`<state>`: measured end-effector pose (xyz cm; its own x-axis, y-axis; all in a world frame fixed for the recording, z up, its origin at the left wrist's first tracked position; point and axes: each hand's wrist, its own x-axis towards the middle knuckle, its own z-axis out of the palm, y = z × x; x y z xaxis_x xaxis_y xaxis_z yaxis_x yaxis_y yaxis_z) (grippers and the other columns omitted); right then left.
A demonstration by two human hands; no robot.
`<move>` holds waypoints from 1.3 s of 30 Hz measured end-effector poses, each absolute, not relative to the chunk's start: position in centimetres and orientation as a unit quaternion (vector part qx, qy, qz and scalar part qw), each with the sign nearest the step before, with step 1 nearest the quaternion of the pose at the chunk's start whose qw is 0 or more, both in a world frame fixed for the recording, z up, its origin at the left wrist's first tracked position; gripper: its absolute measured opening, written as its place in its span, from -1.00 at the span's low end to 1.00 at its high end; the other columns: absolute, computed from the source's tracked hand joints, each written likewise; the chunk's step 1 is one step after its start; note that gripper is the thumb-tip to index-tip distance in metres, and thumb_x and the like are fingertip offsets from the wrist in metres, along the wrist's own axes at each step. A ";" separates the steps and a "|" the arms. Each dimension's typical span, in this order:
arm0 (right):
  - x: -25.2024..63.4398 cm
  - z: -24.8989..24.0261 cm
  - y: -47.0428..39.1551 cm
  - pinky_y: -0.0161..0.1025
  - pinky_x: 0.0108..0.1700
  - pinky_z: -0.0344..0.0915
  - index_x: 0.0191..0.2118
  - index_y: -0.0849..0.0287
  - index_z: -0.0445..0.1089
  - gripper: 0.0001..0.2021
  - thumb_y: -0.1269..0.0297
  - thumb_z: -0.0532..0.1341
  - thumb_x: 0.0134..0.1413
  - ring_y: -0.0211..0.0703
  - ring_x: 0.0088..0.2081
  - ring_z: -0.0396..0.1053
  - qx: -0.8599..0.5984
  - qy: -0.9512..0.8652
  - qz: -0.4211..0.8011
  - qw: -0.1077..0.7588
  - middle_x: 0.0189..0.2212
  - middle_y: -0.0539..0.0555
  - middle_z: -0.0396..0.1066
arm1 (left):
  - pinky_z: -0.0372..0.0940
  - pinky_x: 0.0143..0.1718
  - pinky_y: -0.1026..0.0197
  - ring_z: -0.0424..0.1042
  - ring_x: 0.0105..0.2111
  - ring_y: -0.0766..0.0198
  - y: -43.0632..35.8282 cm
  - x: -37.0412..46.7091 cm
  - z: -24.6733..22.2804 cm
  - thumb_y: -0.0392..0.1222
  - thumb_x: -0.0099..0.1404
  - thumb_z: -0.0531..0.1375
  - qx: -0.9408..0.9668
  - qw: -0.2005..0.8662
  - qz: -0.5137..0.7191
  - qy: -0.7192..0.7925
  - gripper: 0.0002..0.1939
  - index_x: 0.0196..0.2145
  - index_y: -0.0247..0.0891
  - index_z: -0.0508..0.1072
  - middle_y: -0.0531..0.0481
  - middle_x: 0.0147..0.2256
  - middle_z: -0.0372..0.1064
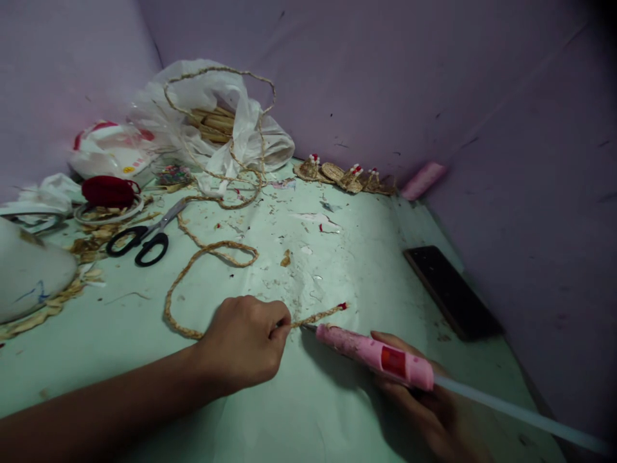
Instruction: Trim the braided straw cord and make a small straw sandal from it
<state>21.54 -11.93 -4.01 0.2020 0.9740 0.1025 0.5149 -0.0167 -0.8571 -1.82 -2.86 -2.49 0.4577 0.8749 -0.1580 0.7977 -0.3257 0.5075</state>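
Observation:
My left hand is closed on a braided straw cord, pinching it between thumb and fingers. A short end of the cord sticks out to the right and finishes in a red tip. Behind the hand the cord loops back over the table toward a plastic bag. My right hand is wrapped round a pink hot glue gun, with a long translucent glue stick coming out of its back. The gun's metal nozzle is at the cord, just right of my left fingers; whether it touches is unclear.
Black-handled scissors lie left of the cord. A dark phone rests at the right. Along the wall stand small woven straw pieces and a pink roll. A white plastic bag, dark red yarn and scraps are at the back left.

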 end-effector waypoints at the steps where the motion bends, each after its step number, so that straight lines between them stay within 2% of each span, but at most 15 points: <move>1: 21.5 -4.0 -11.9 -0.24 -0.16 0.37 -0.21 0.00 0.46 -0.73 0.26 0.24 -0.14 -0.07 -0.24 0.41 -0.659 -0.566 0.276 0.411 -0.25 0.03 0.47 | 0.06 -0.48 0.27 0.25 -0.58 0.36 -2.9 -1.8 -2.5 -0.16 0.14 -0.01 0.810 0.268 0.072 0.516 -0.75 -0.47 -0.18 0.45 0.07 -0.60 0.35; 10: 22.2 -4.5 -12.3 -0.18 -0.07 0.34 -0.15 0.02 0.43 -0.68 0.25 0.26 -0.14 -0.03 -0.15 0.39 -0.670 -0.541 0.275 0.427 -0.14 0.08 0.43 | 0.06 -0.47 0.27 0.25 -0.57 0.36 -2.8 -1.9 -2.4 -0.16 0.14 -0.01 0.809 0.274 0.068 0.515 -0.76 -0.46 -0.17 0.45 0.07 -0.59 0.35; 23: 22.5 -4.6 -12.6 -0.23 -0.09 0.35 -0.12 0.04 0.40 -0.65 0.18 0.24 -0.12 -0.03 -0.09 0.35 -0.693 -0.499 0.289 0.433 -0.09 0.07 0.38 | 0.04 -0.48 0.27 0.21 -0.59 0.37 -2.9 -1.8 -2.0 -0.16 0.15 -0.02 0.811 0.274 0.052 0.515 -0.75 -0.47 -0.19 0.44 0.07 -0.62 0.31; 29: 22.6 -4.5 -12.5 -0.20 -0.11 0.37 -0.11 0.10 0.41 -0.63 0.18 0.25 -0.12 0.01 -0.12 0.38 -0.693 -0.500 0.290 0.432 -0.11 0.14 0.40 | 0.03 -0.50 0.29 0.20 -0.60 0.38 -2.8 -1.7 -1.7 -0.15 0.14 -0.01 0.804 0.280 0.040 0.524 -0.76 -0.48 -0.18 0.44 0.08 -0.64 0.29; 39: 23.3 -4.6 -12.4 -0.27 -0.14 0.36 -0.11 0.08 0.40 -0.63 0.16 0.25 -0.12 -0.08 -0.20 0.41 -0.696 -0.480 0.298 0.443 -0.17 0.11 0.44 | 0.04 -0.47 0.28 0.22 -0.58 0.36 -2.8 -1.7 -1.4 -0.16 0.14 -0.02 0.804 0.288 0.030 0.520 -0.76 -0.46 -0.18 0.44 0.07 -0.62 0.30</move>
